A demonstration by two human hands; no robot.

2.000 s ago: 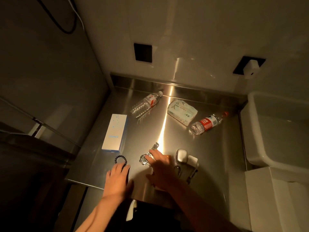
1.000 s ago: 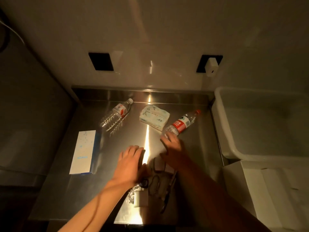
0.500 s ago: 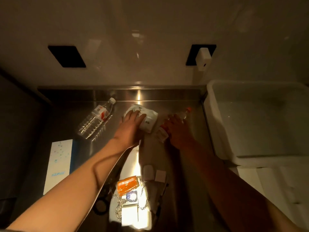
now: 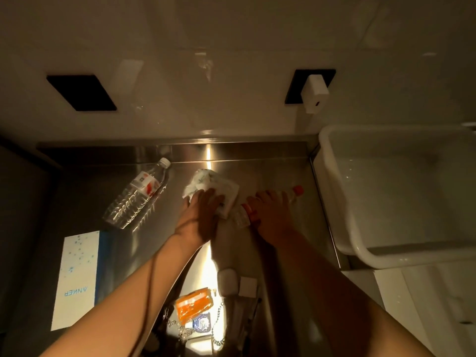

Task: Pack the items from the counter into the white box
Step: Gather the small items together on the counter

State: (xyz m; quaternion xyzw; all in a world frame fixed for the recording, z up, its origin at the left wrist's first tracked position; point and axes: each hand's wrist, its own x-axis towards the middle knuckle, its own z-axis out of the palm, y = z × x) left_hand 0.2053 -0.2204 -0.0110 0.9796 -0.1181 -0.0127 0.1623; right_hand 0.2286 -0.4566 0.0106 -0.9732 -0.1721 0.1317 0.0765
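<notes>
Commercial kitchen, stainless steel counter [image 4: 278, 161], white tiled wall [image 4: 231, 73]

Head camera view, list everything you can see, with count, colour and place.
Water bottles: 2, clear; white-capped bottle back left, red-capped bottle under right hand.
Tissue pack: 1, white, back centre.
Blue-and-white box: 1, left.
Orange packet: 1, front centre.
White cases: 2, front centre.
Chain: 1, silver, front edge.
White bin: 1, right.
White plug: 1, wall.
Left hand: on tissue pack.
Right hand: around red-capped bottle.
</notes>
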